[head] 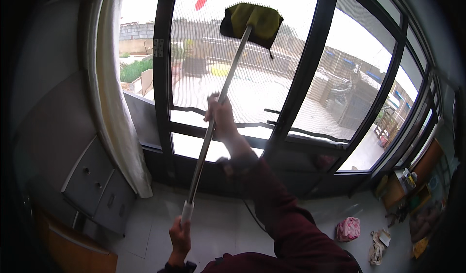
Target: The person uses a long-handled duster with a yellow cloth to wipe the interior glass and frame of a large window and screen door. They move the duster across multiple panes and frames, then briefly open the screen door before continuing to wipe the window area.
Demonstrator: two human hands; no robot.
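Observation:
My left hand (179,236) grips the white lower sleeve of a long metal pole (200,160). Further up, my right hand (220,113) is closed around the same pole, with the arm reaching forward. At the pole's top is a flat head wrapped in a yellow and black cloth (255,20), in front of a ribbed screen (251,76) in a dark-framed glass door. One corner of the cloth hangs down. Whether the cloth touches the screen, I cannot tell.
A pale curtain (116,127) hangs at the left beside a grey drawer cabinet (96,189). A pink bag (348,229) and crumpled packaging (378,245) lie on the tiled floor (225,214). Wooden shelving (397,187) stands at the right. A door handle (273,116) projects near mid-height.

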